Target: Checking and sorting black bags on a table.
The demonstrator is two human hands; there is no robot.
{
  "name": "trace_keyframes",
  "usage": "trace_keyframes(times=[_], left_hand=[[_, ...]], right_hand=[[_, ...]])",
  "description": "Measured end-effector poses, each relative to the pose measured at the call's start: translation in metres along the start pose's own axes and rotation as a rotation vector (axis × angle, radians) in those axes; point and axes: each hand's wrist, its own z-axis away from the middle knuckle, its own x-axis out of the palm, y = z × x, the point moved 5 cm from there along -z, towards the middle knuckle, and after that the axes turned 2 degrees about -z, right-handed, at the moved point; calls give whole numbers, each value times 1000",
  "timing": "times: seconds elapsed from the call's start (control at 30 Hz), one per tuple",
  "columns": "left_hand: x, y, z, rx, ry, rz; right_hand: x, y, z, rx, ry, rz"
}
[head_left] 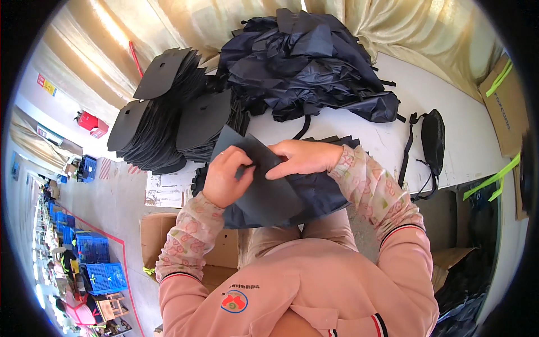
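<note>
A stiff black panel (264,196) stands tilted over my lap, at the near edge of the white table. My left hand (227,175) has its fingers curled at the panel's upper part, closed on it. My right hand (303,157) grips the panel's upper right edge, thumb on the near face and fingers hidden behind. Dark fabric (323,194) lies under and behind the panel, partly covering my thighs. It cannot be made out whether the panel sits inside this fabric or only against it.
Stacks of black panels (132,126) stand at the table's left. A heap of black fabric pieces (303,62) fills the far middle. On the right of the table (460,143) lies a black pouch (433,143) with straps. An open cardboard box (160,236) stands below left.
</note>
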Motion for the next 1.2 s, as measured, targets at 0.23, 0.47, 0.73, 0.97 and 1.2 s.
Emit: trace_keyframes(times=[0.23, 0.47, 0.73, 0.97, 1.2], left_hand=[[-80, -59, 49, -479, 325, 766], [-83, -92, 118, -777, 188, 403], [59, -11, 44, -196, -339, -101], [26, -41, 44, -580, -550, 504], [-78, -124, 106, -880, -707, 340]], right_hand=[[-56, 63, 23, 129, 169, 216], [-62, 94, 41, 149, 238, 418], [-38, 69, 23, 13, 258, 484], [-40, 61, 31, 205, 253, 472], [-81, 111, 80, 369, 347, 717]])
